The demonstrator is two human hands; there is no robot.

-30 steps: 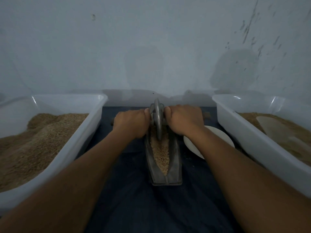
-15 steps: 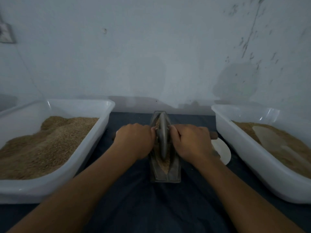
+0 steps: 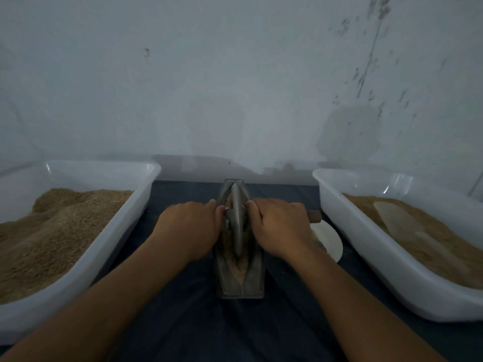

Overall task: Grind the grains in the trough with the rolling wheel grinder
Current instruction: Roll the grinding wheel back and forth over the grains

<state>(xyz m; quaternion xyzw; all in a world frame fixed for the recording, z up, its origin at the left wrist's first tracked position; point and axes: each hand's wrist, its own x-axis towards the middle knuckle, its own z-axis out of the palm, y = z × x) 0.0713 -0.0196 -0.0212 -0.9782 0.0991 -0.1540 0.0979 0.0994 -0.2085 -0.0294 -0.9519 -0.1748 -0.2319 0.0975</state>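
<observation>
A narrow grey metal trough [image 3: 254, 279] lies lengthwise on the dark cloth in front of me. Pale crushed grains [image 3: 240, 270] show at its near end. The grey grinding wheel [image 3: 236, 218] stands upright in the trough, around its middle. My left hand [image 3: 190, 227] grips the wheel's handle on the left side. My right hand [image 3: 281, 228] grips the handle on the right, and the wooden handle end [image 3: 315, 216] sticks out past my knuckles. The grains under the wheel are mostly hidden.
A white plastic tub [image 3: 109, 246] heaped with brown grain sits at the left. Another white tub [image 3: 366, 254] at the right holds grain and a pale scoop [image 3: 400, 220]. A white plate [image 3: 328, 239] lies beside the trough under my right hand. A wall stands close behind.
The wheel has rolled from the trough's far end toward me to about its middle. Both hands came back with it, still gripping the handle.
</observation>
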